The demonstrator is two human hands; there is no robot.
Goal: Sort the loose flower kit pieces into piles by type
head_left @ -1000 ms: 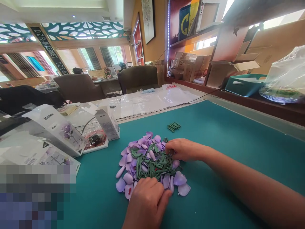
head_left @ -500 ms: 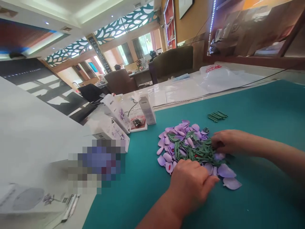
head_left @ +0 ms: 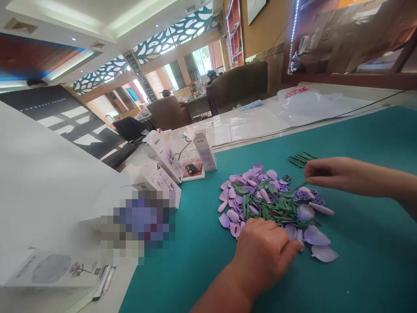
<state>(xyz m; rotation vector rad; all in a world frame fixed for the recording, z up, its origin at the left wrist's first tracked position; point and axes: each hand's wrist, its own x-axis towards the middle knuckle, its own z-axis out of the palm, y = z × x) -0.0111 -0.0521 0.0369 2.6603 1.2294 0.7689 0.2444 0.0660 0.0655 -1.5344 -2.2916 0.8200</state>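
Observation:
A heap of lilac plastic petals [head_left: 233,215] and green plastic stem pieces [head_left: 276,211] lies on the green mat. My left hand [head_left: 265,245] rests at the heap's near edge, fingers curled closed; whatever they hold is hidden. Over the heap's right side, my right hand [head_left: 329,174] pinches a thin green stem piece [head_left: 299,186] that points left toward the heap. Below that hand are purple lattice-like flower parts [head_left: 306,195]. Just behind it, several green stems [head_left: 301,158] lie side by side in a row, apart from the heap.
White printed boxes [head_left: 164,154] stand at the mat's far left edge, with a narrower box [head_left: 205,150] beside a small tray [head_left: 193,171]. A blurred-out patch [head_left: 141,219] covers something on the left. Plastic bags [head_left: 293,104] lie beyond the green mat [head_left: 182,265].
My right hand has lifted from the heap's right side and moved right and farther away, with a green stem piece now showing in its fingers. My left hand stays by the heap.

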